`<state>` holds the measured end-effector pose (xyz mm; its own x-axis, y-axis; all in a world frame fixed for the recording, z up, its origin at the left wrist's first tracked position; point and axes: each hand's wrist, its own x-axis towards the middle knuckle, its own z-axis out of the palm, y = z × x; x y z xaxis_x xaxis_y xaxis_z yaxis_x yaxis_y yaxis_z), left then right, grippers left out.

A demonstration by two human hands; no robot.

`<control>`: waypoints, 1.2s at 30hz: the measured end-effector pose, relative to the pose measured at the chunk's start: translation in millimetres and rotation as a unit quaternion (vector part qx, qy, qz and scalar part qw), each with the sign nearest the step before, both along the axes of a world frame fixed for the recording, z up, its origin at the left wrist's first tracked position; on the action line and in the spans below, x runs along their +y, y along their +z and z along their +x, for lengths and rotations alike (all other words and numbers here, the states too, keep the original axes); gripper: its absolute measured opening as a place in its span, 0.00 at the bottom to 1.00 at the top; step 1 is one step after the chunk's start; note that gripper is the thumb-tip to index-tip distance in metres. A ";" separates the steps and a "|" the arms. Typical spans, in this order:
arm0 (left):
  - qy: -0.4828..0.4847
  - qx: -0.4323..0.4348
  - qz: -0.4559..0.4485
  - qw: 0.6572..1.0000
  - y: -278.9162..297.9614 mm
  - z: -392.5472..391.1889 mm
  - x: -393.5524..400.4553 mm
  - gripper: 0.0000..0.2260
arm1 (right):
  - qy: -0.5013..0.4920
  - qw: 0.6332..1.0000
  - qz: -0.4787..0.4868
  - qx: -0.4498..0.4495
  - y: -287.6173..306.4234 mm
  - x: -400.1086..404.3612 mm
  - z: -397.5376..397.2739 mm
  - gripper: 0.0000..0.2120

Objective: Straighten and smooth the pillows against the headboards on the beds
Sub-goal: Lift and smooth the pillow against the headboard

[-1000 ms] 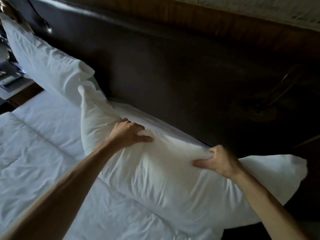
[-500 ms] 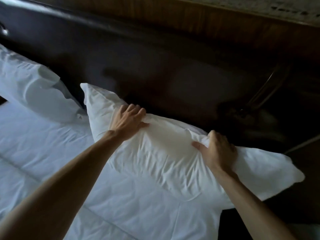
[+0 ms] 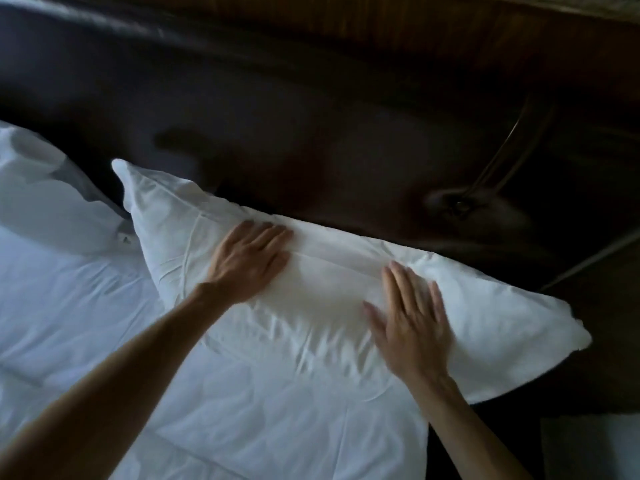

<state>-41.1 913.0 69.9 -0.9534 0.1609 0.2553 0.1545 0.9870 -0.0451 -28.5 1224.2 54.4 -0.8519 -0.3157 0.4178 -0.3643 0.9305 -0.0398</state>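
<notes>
A white pillow [image 3: 332,285] lies along the dark padded headboard [image 3: 311,109], its right corner hanging past the mattress edge. My left hand [image 3: 247,261] rests flat on the pillow's upper middle, fingers spread toward the headboard. My right hand [image 3: 414,323] lies flat on the pillow's right half, fingers apart and slightly blurred. Neither hand grips the fabric. A second white pillow [image 3: 45,202] leans at the far left, touching the first one's left corner.
The white bed sheet [image 3: 104,323] covers the mattress in front of the pillows. A wooden panel [image 3: 415,26] runs above the headboard. A dark gap [image 3: 588,386] drops off beside the bed at the right, with something pale [image 3: 592,448] at the bottom right.
Both hands have let go of the pinched fabric and now lie flat on the pillow. The pillow has settled lower against the headboard, and my right hand has slid toward me.
</notes>
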 end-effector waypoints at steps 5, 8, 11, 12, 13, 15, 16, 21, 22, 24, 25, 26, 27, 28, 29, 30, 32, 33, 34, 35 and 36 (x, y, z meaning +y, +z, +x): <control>0.008 -0.087 -0.046 0.995 17.2 1.3 -81.1 0.24 | -0.035 0.999 0.034 0.006 5.3 82.2 -21.1 0.32; 0.016 -0.076 -0.033 0.996 27.5 -4.4 -105.8 0.26 | -0.068 0.994 0.005 -0.084 14.8 117.8 -29.8 0.31; -0.004 -0.038 -0.055 0.998 26.7 -7.8 -108.2 0.24 | -0.097 0.985 0.000 -0.144 25.5 114.0 -35.0 0.19; -0.001 -0.025 -0.049 0.998 26.2 -8.4 -105.3 0.22 | -0.091 0.986 0.006 -0.139 29.2 108.4 -36.4 0.14; 0.011 -0.015 -0.034 0.999 27.0 -8.2 -101.7 0.20 | -0.086 0.988 0.003 -0.127 34.1 104.2 -37.3 0.11; 0.036 0.024 -0.007 0.999 37.2 -7.3 -98.8 0.17 | -0.090 0.991 -0.032 -0.094 47.9 102.1 -38.1 0.12; 0.043 0.048 -0.005 0.998 45.9 -8.0 -101.4 0.16 | -0.098 0.991 -0.051 -0.073 55.6 103.8 -39.5 0.12; 0.039 0.055 -0.011 0.998 61.8 -15.6 -112.8 0.13 | -0.107 0.992 -0.055 -0.048 62.1 100.8 -38.5 0.13; 0.035 0.041 -0.003 0.999 53.4 -13.9 -111.6 0.14 | -0.105 0.992 -0.047 -0.059 57.2 97.2 -37.6 0.12; 0.044 0.015 0.040 0.998 38.3 -6.4 -107.4 0.17 | -0.113 0.991 -0.021 -0.063 49.0 93.2 -34.2 0.08; 0.062 0.013 0.055 0.996 35.2 -2.0 -104.0 0.18 | -0.121 0.991 -0.013 -0.046 45.8 91.0 -30.5 0.08; 0.079 0.032 0.064 0.994 33.5 3.7 -96.8 0.19 | -0.125 0.992 -0.010 -0.021 42.3 86.3 -24.0 0.11; 0.091 0.067 0.071 0.991 31.4 12.1 -84.0 0.19 | -0.118 0.993 -0.015 0.008 37.8 77.0 -13.7 0.14; 0.099 0.107 0.085 0.986 25.9 23.5 -64.8 0.19 | -0.097 0.994 -0.034 0.037 32.6 61.9 -0.1 0.17; 0.091 0.142 0.098 0.981 18.2 37.1 -39.7 0.20 | -0.063 0.995 -0.056 0.057 27.5 41.0 14.8 0.18; 0.067 0.159 0.103 0.980 8.3 50.5 -13.7 0.20 | -0.026 0.996 -0.068 0.060 19.5 16.8 28.7 0.18; 0.013 0.140 0.086 0.986 -20.5 69.9 29.4 0.20 | 0.032 0.997 -0.063 0.026 -4.6 -26.9 50.3 0.20; -0.002 0.126 0.074 0.989 -37.0 74.1 41.4 0.20 | 0.044 0.998 -0.053 0.009 -17.1 -42.8 56.1 0.22; -0.008 0.118 0.059 0.991 -51.5 74.9 46.8 0.21 | 0.042 0.998 -0.041 0.003 -27.3 -52.4 56.1 0.23; -0.009 0.113 0.042 0.993 -63.2 73.0 45.1 0.21 | 0.033 0.999 -0.028 0.010 -36.8 -53.8 51.0 0.24; -0.007 0.113 0.024 0.993 -72.4 70.1 39.8 0.21 | 0.026 0.999 -0.016 0.025 -46.2 -48.7 44.0 0.25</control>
<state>29.0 952.8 -2.4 -0.8684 0.1554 0.4709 0.1589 0.9868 -0.0327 15.5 1175.5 8.2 -0.8127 -0.3445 0.4699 -0.4141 0.9089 -0.0498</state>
